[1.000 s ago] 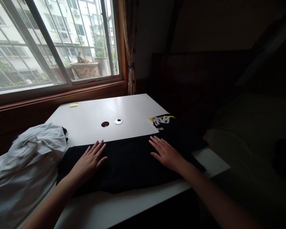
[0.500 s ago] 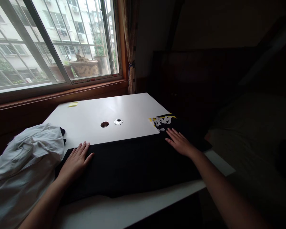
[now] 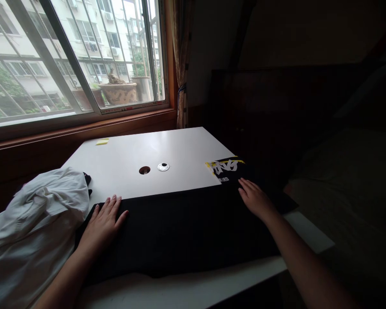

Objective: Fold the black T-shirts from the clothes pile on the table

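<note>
A black garment, which looks like a folded T-shirt (image 3: 186, 231), lies flat across the near part of the white table (image 3: 180, 148). White lettering with yellow edging (image 3: 227, 167) shows on its sleeve-like part at the far right. My left hand (image 3: 104, 221) rests flat on the garment's left end, fingers stretched out. On its right side lies my right hand (image 3: 254, 197), palm down, just below the lettering, with the fingers extended and slightly together. Neither hand grips the cloth.
Crumpled white clothing (image 3: 48, 206) is heaped at the table's left edge. Farther back are a round hole (image 3: 144, 170), a metal-rimmed disc (image 3: 163, 167) and a yellow sticker (image 3: 102, 141). A barred window (image 3: 83, 64) and a tied curtain (image 3: 182, 77) stand behind.
My right hand has slid a little to the right over the garment, away from the lettering. My left hand stays in place. The whole view has shifted slightly.
</note>
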Demonstrator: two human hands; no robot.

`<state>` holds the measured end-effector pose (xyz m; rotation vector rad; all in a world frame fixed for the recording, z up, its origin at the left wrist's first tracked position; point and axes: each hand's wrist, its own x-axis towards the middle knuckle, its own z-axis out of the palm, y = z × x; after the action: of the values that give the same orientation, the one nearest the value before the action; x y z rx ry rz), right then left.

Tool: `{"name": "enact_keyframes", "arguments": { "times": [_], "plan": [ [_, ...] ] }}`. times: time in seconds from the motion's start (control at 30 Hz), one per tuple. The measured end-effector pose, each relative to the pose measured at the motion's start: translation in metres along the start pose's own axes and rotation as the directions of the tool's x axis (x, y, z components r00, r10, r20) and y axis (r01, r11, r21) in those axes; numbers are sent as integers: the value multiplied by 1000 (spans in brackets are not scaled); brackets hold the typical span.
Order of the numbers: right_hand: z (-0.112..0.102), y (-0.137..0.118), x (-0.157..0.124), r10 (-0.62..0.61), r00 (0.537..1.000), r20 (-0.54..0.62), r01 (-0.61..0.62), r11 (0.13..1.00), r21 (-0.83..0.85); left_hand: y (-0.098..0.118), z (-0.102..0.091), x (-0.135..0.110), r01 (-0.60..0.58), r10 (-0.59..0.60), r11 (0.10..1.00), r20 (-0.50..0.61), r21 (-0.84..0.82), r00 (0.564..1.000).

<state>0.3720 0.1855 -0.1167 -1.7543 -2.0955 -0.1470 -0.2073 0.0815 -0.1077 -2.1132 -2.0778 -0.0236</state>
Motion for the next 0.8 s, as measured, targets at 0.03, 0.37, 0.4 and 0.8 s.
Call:
{"name": "enact_keyframes", "arguments": {
  "times": [0.03,0.37,0.4,0.8],
  "plan": [
    [-1,0,-1,1,999,-36,-1,1000,-4,1,-1,0,12,-12,1000,0,5,1000],
    [-6,1,-3,30,974,-224,-50,995,-82,5,-3,-3,59,-58,996,-15,60,998],
    [-6,0,-3,30,973,-229,-48,996,-76,5,-3,-3,62,-61,996,-21,57,998],
    [-7,0,-3,230,967,-106,-234,972,-30,-6,-2,-3,74,-70,996,-74,41,995]
  ]
}}
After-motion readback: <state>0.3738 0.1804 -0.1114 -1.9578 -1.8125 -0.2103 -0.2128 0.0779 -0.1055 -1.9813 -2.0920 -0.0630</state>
